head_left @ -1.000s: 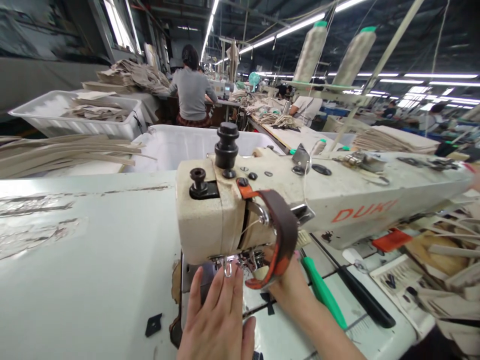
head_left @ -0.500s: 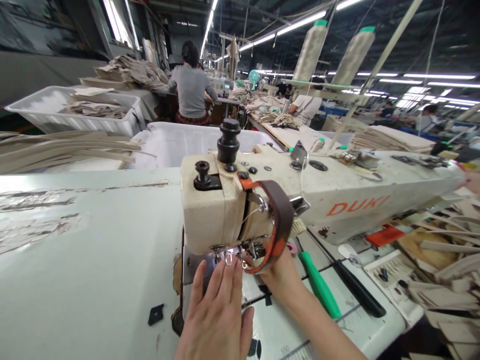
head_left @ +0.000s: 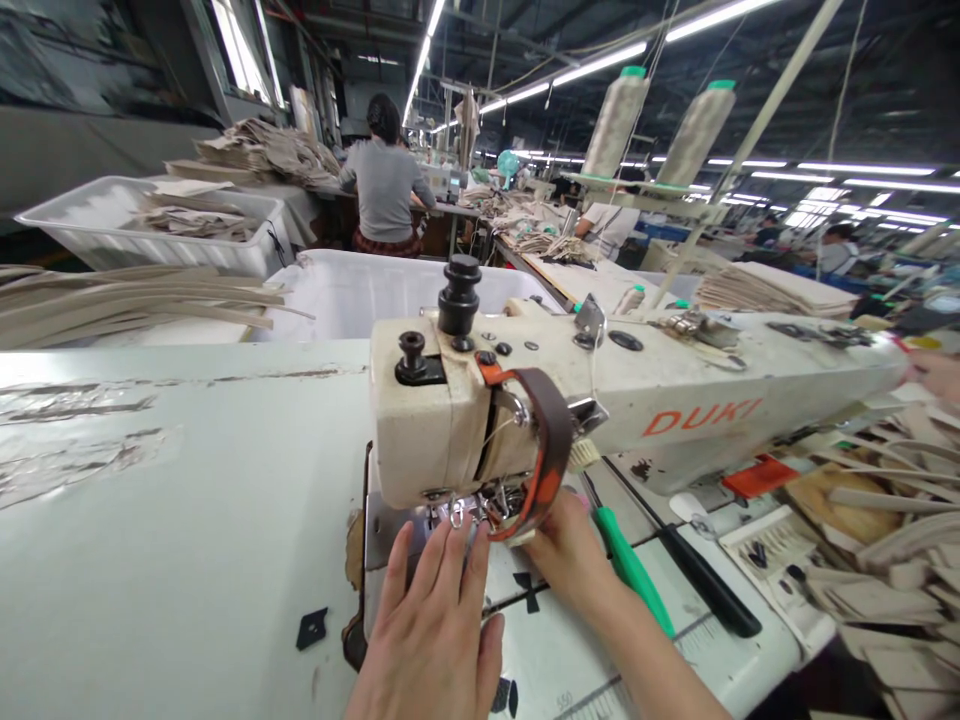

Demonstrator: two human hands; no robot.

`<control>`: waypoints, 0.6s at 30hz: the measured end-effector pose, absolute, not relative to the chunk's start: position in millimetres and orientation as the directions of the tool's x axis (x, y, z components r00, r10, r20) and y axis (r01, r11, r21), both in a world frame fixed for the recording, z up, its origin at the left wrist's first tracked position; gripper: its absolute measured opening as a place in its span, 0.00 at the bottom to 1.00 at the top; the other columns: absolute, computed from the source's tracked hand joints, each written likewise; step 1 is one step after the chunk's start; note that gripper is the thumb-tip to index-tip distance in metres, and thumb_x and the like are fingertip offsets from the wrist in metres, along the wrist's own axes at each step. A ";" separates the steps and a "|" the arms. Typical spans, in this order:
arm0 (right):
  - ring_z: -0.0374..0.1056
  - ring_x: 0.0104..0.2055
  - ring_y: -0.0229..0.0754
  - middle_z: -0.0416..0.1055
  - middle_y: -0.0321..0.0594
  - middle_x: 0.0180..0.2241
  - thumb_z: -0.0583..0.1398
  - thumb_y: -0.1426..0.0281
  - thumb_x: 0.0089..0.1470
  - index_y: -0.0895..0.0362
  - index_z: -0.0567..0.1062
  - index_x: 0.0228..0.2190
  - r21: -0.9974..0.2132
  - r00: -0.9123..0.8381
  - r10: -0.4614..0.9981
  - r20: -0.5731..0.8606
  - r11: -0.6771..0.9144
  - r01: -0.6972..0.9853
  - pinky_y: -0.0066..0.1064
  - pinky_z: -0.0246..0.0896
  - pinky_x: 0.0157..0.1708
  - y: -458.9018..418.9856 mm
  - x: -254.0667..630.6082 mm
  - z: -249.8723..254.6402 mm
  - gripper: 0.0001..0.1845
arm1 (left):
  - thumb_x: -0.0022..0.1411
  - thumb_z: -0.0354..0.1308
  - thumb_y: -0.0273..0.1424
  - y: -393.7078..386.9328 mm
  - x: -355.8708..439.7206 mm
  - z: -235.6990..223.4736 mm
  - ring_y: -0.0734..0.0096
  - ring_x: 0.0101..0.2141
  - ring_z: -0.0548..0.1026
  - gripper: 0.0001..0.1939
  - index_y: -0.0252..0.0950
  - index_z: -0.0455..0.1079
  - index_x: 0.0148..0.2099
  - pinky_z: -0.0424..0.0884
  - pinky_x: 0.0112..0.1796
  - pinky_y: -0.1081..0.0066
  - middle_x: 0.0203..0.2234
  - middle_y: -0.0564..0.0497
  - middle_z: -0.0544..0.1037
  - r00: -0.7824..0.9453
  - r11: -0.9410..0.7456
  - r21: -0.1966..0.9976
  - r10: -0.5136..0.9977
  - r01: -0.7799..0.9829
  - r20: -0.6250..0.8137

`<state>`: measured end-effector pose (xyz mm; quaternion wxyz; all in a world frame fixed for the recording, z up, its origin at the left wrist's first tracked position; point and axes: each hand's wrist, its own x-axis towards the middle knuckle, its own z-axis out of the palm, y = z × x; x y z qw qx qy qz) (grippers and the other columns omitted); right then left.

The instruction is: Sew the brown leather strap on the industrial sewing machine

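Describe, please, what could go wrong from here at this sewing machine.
The left hand has its fingers close to the metal loop under the head of the sewing machine; if it runs, they might be hurt. The right hand is partly hidden behind the curved strap and could perhaps catch on it. The green-handled tool lies beside that hand and might be knocked.

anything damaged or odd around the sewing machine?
Yes, wear. The tabletop has ragged, peeling patches at far left. Its brown cutout edge, just left of the sewing machine, looks broken rather than clean-cut. Dark chips also mar the paint below the orange lettering.
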<state>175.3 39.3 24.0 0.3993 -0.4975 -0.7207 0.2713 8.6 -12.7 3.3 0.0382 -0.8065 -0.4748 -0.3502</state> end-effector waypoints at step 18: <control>0.68 0.36 0.41 0.70 0.34 0.31 0.64 0.79 0.45 0.55 0.71 0.30 -0.829 -0.047 0.948 0.315 0.299 0.473 0.30 0.64 0.37 41.1 167.3 9.4 0.10 | 0.56 0.60 0.37 -14.7 8.2 -0.4 0.61 0.50 0.69 0.24 0.37 0.70 0.54 0.39 0.62 0.62 0.53 0.44 0.72 0.312 -0.546 0.278 0.749 0.791 0.584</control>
